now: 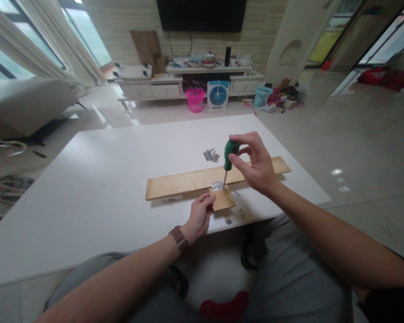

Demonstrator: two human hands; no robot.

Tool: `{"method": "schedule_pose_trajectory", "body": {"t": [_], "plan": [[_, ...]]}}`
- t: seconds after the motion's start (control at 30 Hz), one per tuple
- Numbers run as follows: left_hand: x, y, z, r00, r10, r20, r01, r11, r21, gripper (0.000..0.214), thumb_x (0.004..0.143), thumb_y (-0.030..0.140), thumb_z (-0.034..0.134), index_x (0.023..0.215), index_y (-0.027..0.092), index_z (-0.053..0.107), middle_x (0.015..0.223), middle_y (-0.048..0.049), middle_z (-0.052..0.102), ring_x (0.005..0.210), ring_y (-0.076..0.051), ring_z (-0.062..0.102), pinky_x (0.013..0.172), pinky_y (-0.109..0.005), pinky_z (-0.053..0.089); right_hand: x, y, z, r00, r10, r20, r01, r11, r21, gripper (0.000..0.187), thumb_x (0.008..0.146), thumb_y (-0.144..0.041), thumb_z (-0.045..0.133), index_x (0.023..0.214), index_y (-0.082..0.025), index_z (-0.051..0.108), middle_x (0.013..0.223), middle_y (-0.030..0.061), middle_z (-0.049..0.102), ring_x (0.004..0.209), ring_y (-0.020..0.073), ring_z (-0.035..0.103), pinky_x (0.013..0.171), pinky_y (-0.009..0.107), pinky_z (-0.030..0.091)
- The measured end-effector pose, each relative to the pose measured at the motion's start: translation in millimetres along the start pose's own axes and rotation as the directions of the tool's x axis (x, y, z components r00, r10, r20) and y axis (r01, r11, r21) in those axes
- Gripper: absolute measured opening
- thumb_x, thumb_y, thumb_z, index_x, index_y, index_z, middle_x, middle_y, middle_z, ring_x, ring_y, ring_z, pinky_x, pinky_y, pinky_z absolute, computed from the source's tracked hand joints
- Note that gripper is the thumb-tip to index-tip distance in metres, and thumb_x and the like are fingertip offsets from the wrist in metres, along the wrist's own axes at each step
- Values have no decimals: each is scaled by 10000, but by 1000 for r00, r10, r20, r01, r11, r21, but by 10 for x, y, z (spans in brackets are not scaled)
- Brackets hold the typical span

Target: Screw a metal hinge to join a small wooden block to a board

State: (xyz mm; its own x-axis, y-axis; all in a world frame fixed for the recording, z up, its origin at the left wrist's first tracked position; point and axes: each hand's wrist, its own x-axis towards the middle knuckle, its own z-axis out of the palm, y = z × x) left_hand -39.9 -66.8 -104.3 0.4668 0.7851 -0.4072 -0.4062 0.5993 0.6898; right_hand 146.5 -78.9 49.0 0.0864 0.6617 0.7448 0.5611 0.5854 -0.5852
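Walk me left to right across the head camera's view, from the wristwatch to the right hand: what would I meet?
Wristwatch, left hand, metal hinge, green screwdriver, right hand.

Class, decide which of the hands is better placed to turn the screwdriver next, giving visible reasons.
Probably the right hand: it grips the green screwdriver, which points down toward the metal hinge. The left hand holds the edge of the small wooden piece.

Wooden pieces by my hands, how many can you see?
2: the long plank stretching over the white table, and the small square piece held in your left hand, below the green-handled screwdriver. Any beneath the plank would be hidden.
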Motion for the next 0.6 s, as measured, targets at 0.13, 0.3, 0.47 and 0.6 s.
{"method": "schedule_pose_trajectory", "body": {"t": [0.13,0.3,0.47,0.6], "plan": [[-7,1,4,1000,6,11,-6,1000,-4,361,624,325,971,895,147,812,918,-75,767,778,-155,638,775,-292,498,-18,11,14,999,26,37,-28,998,51,428,1017,-194,537,1402,-368,607,1317,25,654,1168,208,656,866,352,594],[0,-5,6,1000,10,2,-10,1000,0,365,613,336,977,888,158,815,929,-73,772,791,-153,642,774,-282,505,-1,-3,10,1000,-9,6,9,1000,-11,380,946,-235,690,1310,-338,650,1185,27,646,1050,195,653,787,329,595],[12,-11,-7,1000,9,6,-9,1000,11,367,621,343,968,901,163,811,916,-71,767,764,-155,635,748,-289,498,-11,0,8,1000,11,13,-11,1000,0,372,980,-240,632,1337,-345,632,1237,31,645,1114,201,652,819,345,593],[8,-8,-5,1000,12,9,-12,1000,18,356,628,336,960,900,163,809,914,-76,769,771,-161,641,761,-294,500,-24,21,21,999,26,31,-27,999,38,388,1007,-219,571,1371,-348,606,1273,28,661,1139,201,663,850,363,592]]}}
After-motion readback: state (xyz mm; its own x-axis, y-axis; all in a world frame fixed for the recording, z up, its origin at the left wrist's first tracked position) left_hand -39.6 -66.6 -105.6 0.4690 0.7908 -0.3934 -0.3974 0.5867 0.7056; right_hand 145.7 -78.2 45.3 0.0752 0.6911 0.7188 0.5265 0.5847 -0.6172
